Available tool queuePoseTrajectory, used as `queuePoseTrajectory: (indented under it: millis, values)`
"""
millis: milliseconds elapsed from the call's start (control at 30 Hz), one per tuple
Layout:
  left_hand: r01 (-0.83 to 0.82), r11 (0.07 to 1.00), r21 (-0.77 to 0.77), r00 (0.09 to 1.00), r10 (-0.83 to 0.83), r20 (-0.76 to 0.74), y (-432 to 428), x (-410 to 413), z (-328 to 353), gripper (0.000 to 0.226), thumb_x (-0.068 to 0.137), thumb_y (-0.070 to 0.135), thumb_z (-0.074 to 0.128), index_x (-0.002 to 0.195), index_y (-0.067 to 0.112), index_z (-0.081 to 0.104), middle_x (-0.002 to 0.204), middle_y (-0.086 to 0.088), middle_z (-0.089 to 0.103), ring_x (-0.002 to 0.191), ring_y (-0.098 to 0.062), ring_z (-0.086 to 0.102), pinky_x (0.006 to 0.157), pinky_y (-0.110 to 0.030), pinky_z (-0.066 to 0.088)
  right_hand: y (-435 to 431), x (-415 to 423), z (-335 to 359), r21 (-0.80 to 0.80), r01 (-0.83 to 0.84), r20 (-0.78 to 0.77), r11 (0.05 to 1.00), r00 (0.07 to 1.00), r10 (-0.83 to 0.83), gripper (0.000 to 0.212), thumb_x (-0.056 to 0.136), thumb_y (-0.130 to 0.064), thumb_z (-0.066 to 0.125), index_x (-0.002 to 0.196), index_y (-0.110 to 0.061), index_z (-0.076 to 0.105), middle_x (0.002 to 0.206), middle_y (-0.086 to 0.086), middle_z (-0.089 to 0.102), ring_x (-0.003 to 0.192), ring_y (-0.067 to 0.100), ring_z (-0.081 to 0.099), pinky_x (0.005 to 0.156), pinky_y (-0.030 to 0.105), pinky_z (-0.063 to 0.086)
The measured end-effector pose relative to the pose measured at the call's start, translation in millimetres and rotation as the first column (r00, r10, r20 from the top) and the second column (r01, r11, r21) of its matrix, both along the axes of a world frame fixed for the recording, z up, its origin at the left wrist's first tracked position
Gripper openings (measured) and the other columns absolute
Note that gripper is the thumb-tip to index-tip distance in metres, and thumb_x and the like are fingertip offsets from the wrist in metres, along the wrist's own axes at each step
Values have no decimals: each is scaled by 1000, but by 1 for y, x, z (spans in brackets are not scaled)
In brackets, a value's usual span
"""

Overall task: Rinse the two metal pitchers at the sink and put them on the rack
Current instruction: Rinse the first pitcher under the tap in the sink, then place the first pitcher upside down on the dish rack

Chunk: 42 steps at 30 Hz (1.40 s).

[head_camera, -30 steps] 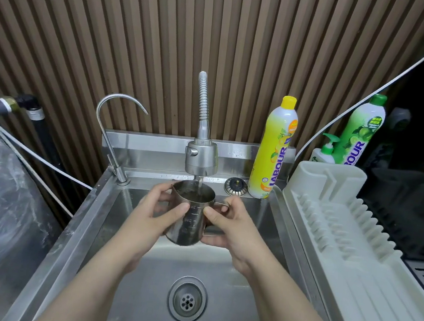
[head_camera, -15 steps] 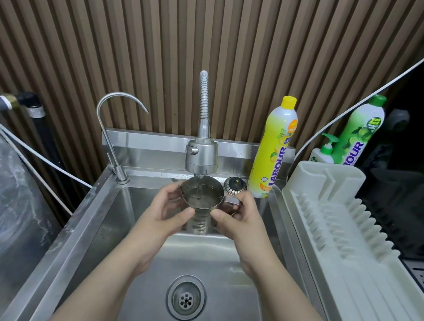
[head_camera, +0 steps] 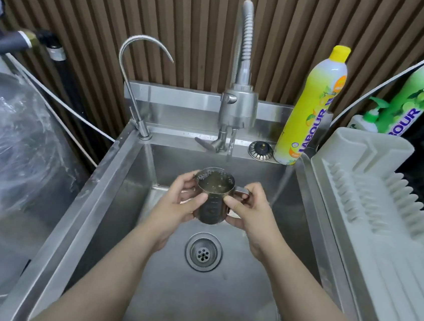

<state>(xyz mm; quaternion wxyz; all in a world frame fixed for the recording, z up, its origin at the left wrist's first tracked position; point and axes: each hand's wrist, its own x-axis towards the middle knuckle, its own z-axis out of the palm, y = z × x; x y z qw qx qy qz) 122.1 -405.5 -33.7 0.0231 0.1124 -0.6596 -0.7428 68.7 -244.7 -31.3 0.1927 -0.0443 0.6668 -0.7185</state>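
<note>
A small metal pitcher (head_camera: pixel 212 205) with water inside is held upright over the steel sink (head_camera: pixel 130 183), just above the drain (head_camera: pixel 203 255). My left hand (head_camera: pixel 177 205) wraps its left side. My right hand (head_camera: pixel 251 212) grips the right side by the handle. The spray faucet head (head_camera: pixel 238 108) hangs behind and above it, with a thin stream running down just behind the pitcher. The white dish rack (head_camera: pixel 373 203) stands to the right of the sink. Only one pitcher is in view.
A slim gooseneck tap (head_camera: pixel 136 74) rises at the sink's back left. A sink strainer plug (head_camera: pixel 260 149) and a yellow detergent bottle (head_camera: pixel 313 105) stand on the back ledge. A green bottle (head_camera: pixel 419 95) and pump bottle (head_camera: pixel 367 119) are behind the rack. Plastic-wrapped bulk (head_camera: pixel 10 152) sits left.
Both hands have brought the pitcher down and toward me, away from right under the faucet head. It now holds water.
</note>
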Motion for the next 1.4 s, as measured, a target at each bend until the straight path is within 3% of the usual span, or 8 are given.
queuePoseTrajectory:
  millis: [167, 333, 500, 667, 800, 1067, 1233, 1400]
  values:
    - [-31, 999, 29, 936, 19, 351, 8, 21, -60, 33, 91, 20, 59, 123, 22, 50, 112, 4, 56, 79, 4, 65, 59, -24, 54, 2, 19, -65, 99, -46, 274, 994, 962, 17, 30, 91, -9, 61, 83, -18, 33, 80, -3, 53, 76, 14, 57, 64, 39, 53]
    - [95, 995, 25, 696, -85, 713, 6, 31, -98, 34, 87, 43, 60, 112, 20, 53, 97, -6, 65, 81, -22, 64, 73, -35, 53, 3, 31, -102, 334, -284, 559, 899, 828, 54, 33, 89, -35, 63, 101, -11, 44, 85, 7, 60, 66, 20, 59, 55, 36, 56]
    - [112, 993, 47, 596, -105, 796, 8, 29, -108, 39, 86, 48, 59, 92, 9, 61, 81, -10, 62, 69, -22, 60, 66, -31, 52, 0, 23, -106, 438, -343, 606, 831, 795, 9, 44, 89, -45, 60, 106, -6, 50, 77, 9, 58, 58, 20, 58, 50, 30, 51]
    - [5, 997, 79, 691, -60, 720, 14, 26, -100, 37, 82, 34, 70, 107, 13, 51, 100, -13, 64, 79, -24, 62, 61, -34, 56, 1, 18, -108, 542, -254, 554, 801, 825, -113, 57, 88, -49, 58, 119, -4, 41, 81, 16, 61, 47, 24, 59, 48, 27, 48]
    - [211, 973, 93, 773, -225, 594, 29, 25, -75, 49, 79, 25, 74, 122, 22, 51, 115, -1, 63, 95, -18, 64, 80, -32, 52, 21, 17, -94, 511, -58, 467, 857, 856, -221, 42, 91, -47, 52, 110, -12, 40, 83, 13, 58, 53, 22, 53, 49, 29, 46]
    - [373, 915, -152, 928, -368, 62, 106, -40, 24, 56, 71, 15, 80, 112, 46, 57, 108, -3, 66, 89, -11, 63, 71, -14, 47, 117, -8, 23, 272, 517, -48, 812, 850, -525, 28, 88, -39, 61, 89, -21, 39, 66, 5, 54, 42, 18, 46, 42, 27, 40]
    - [273, 955, -116, 955, -284, -88, 174, -108, 71, 18, 71, 25, 80, 82, 36, 71, 81, 2, 68, 78, -16, 61, 85, -44, 53, 177, -26, 81, 206, 484, -88, 851, 875, -476, 24, 90, -42, 55, 96, -19, 53, 67, 3, 62, 54, 20, 57, 62, 31, 48]
    - [324, 938, -125, 945, -326, -1, 233, -168, 86, 11, 78, 27, 74, 81, 19, 67, 85, -3, 69, 74, -16, 63, 74, -37, 57, 227, -59, 90, 229, 454, -51, 861, 889, -455, 27, 87, -38, 60, 100, -14, 59, 78, 10, 64, 65, 23, 59, 65, 29, 49]
